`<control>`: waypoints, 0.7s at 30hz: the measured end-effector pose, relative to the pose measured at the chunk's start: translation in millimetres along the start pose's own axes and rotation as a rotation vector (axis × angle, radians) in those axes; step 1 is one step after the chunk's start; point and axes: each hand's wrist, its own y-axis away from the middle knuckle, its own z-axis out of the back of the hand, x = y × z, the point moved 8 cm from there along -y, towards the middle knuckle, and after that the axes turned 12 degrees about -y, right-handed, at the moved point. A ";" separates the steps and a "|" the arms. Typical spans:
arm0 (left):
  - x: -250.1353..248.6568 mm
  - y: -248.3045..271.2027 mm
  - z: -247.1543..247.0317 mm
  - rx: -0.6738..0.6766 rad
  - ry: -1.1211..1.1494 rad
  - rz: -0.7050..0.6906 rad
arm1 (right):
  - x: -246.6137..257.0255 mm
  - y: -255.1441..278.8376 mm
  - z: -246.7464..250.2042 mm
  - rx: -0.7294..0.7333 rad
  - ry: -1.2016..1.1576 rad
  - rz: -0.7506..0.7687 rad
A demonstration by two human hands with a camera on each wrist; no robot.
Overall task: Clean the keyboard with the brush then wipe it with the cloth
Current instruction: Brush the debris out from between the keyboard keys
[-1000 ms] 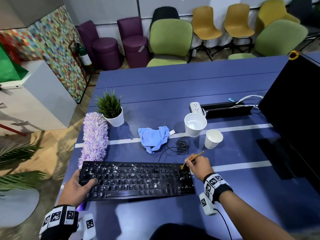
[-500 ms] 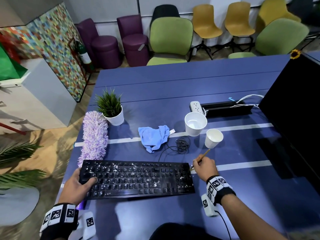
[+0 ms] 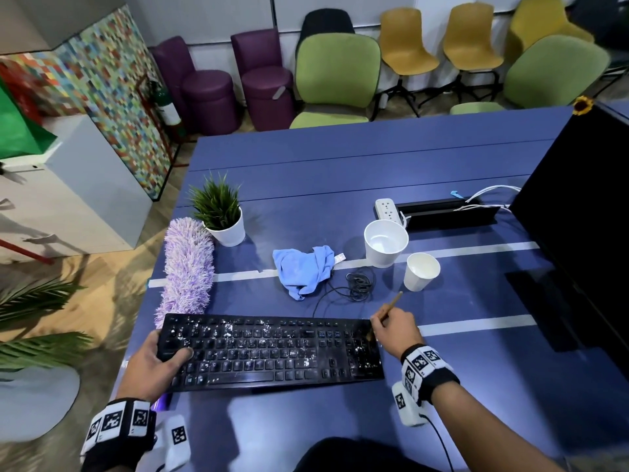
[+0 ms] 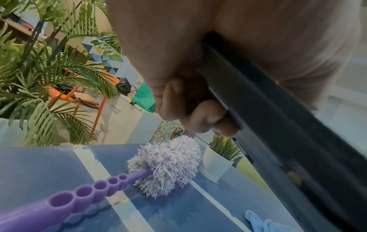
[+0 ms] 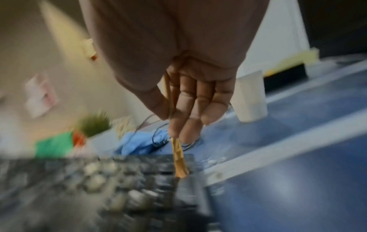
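A black keyboard [image 3: 272, 352] speckled with white crumbs lies near the front edge of the blue table [image 3: 340, 172]. My left hand [image 3: 160, 359] grips its left end, thumb on the keys, fingers curled under the keyboard edge [image 4: 268, 109]. My right hand [image 3: 394, 327] pinches a thin wooden brush [image 3: 386, 311], its bristles touching the keyboard's upper right corner. In the blurred right wrist view the brush [image 5: 178, 157] hangs from my fingers onto the keys. A crumpled light blue cloth [image 3: 303, 270] lies behind the keyboard.
A purple fluffy duster [image 3: 187, 267] lies along the left edge, a small potted plant [image 3: 221, 216] behind it. Two white cups [image 3: 386, 243] [image 3: 420, 270], a coiled cable [image 3: 357, 284] and a power strip [image 3: 388, 207] sit at the back right. A black monitor [image 3: 585, 233] stands right.
My right hand swept the brush off the keyboard's right edge, then came back to its upper right corner. The left hand kept its hold on the keyboard.
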 end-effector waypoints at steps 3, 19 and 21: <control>-2.8 3.4 1.2 0.010 0.006 0.006 | 6.4 -2.2 -8.3 0.055 -0.094 0.049; 10.1 -5.4 -1.2 0.024 -0.040 0.031 | -5.5 17.1 -20.0 0.190 -0.145 0.020; 13.2 -8.4 -2.5 0.022 -0.043 0.026 | -11.7 14.5 -10.1 0.073 0.181 0.021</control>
